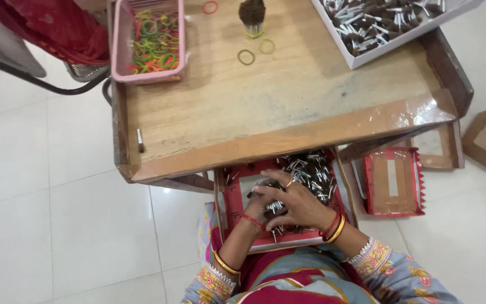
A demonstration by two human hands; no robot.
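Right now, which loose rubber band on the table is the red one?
The red band at the table's far edge, right of the pink basket. The two others, by the upright bundle, are green and yellow.

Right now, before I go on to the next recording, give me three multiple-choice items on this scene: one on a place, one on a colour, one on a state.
1. Where does the pink plastic basket of coloured rubber bands stand?
A. far left corner of the wooden table
B. on the floor
C. in the lap

2. What colour is the lone rubber band beside the basket, at the table's far edge?
A. blue
B. red
C. white

3. What are the two hands doing?
A. lying flat on the table
B. hanging at the sides
C. gathering small silver-tipped sticks in the red cardboard tray

Answers:
1 A, the basket sits at the tabletop's far left.
2 B, that band is red.
3 C, the left hand and right hand close together over a bunch in the tray.
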